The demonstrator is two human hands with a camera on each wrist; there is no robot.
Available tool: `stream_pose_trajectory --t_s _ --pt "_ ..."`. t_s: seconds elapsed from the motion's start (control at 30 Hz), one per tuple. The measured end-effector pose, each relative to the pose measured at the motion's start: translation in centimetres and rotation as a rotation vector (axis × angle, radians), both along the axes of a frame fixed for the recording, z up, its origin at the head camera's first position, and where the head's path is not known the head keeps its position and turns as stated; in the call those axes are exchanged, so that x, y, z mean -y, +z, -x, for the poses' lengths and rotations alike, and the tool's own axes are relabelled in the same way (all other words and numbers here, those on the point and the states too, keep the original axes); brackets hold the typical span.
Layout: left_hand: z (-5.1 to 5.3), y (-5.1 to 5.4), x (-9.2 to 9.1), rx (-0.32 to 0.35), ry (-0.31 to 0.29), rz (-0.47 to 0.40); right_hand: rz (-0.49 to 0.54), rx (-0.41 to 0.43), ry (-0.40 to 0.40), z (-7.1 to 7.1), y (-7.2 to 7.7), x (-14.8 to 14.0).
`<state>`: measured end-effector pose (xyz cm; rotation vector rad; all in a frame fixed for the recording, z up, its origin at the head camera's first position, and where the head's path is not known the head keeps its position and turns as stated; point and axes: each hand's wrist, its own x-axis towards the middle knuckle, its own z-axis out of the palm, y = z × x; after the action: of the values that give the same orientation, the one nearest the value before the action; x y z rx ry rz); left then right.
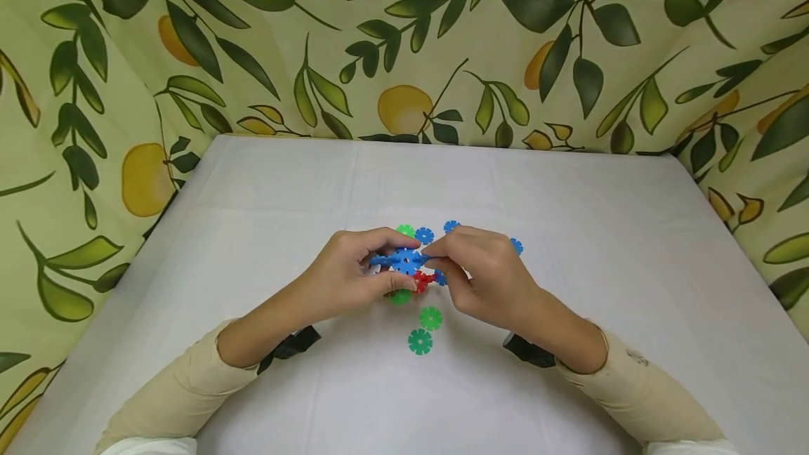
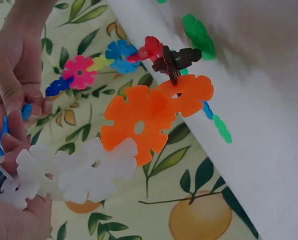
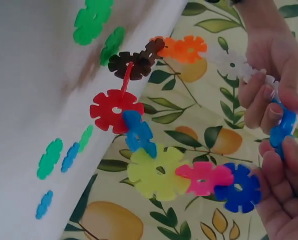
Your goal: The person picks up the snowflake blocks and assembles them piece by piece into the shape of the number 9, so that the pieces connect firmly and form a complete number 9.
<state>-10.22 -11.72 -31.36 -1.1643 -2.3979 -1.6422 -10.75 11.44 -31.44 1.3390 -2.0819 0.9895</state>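
Observation:
Both hands meet above the table around blue notched plastic discs. My left hand grips these between thumb and fingers. At their right edge, my right hand pinches a blue piece with thumb and index finger. From the left hand hangs a chain of interlocked flower-shaped discs: white discs, orange discs, brown discs, a red disc, a light blue disc, a yellow disc, a pink disc and a dark blue disc. Fingers partly hide the joint.
Loose discs lie on the white-covered table: a green disc and a lighter green disc in front, a blue disc and others behind the hands. A fruit-patterned curtain encloses the back and sides.

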Motion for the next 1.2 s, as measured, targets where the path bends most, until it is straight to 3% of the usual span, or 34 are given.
stream_pose_trajectory --t_s 0.13,0.23,0.33,0.4,0.47,0.53,0.6,0.73,0.87,1.03,1.2 --pt "0.0 0.4 0.0 -0.074 0.001 -0.016 -0.003 0.036 0.106 0.6 1.2 -0.8" --pt "0.1 0.7 0.0 -0.110 0.036 0.010 -0.035 0.125 0.142 1.7 2.0 -2.5" --pt "0.2 0.9 0.4 -0.111 0.094 0.065 -0.161 0.240 -0.005 3.4 2.1 -4.9" --pt "0.3 1.0 0.7 -0.121 0.127 0.112 -0.331 0.361 -0.167 4.6 1.7 -6.3" --pt "0.4 1.1 1.0 -0.142 0.145 0.149 -0.565 0.500 -0.319 5.9 0.8 -7.4" --pt "0.5 1.1 1.1 -0.175 0.161 0.178 -0.773 0.619 -0.405 7.1 -0.3 -8.2" --pt "0.6 1.1 1.2 -0.209 0.177 0.194 -0.880 0.690 -0.430 8.2 -1.5 -8.9" --pt "0.7 1.1 1.3 -0.242 0.190 0.188 -0.880 0.717 -0.403 9.7 -3.0 -9.8" --pt "0.8 1.2 1.3 -0.259 0.177 0.137 -0.859 0.748 -0.370 10.2 -3.2 -10.4" --pt "0.8 1.2 1.3 -0.262 0.146 0.060 -0.805 0.828 -0.391 10.7 -3.4 -11.1" --pt "0.9 1.2 1.2 -0.251 0.142 0.018 -0.779 0.844 -0.371 11.2 -3.8 -11.9"
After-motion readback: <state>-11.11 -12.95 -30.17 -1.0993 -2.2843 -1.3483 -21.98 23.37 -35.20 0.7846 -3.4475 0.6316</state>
